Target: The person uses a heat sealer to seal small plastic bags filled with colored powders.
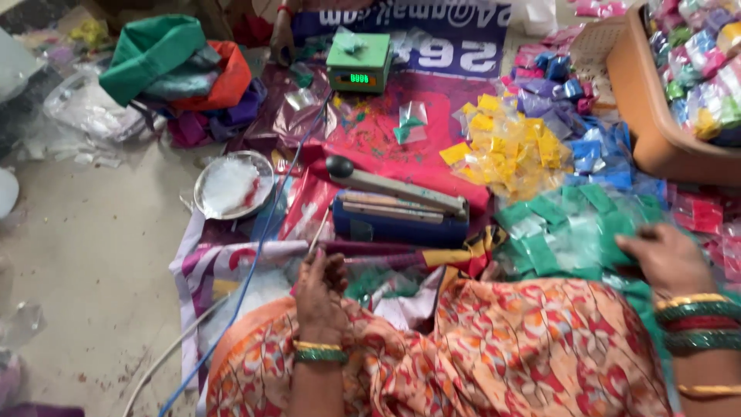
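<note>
several green packets (567, 232) seemingly under right fingers (634, 235)

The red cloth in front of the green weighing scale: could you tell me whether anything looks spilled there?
Yes: green powder is scattered loose across the red cloth just below the green weighing scale, around a small clear packet.

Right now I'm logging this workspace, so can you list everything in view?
heat sealer: one, blue body with a black knob, centre.
digital scale: one, green, top centre.
steel plate: one, holding white powder, left of the sealer.
yellow packets: a heap, right of centre.
green packets: a heap, under the right hand.
blue packets: a heap, beyond the yellow ones.
tub: one, orange-brown, holding mixed-colour packets, top right.
cloth bundle: green and orange, top left.
left hand: bangled, fingers curled, near the lap.
right hand: bangled, on the green packets.
</note>
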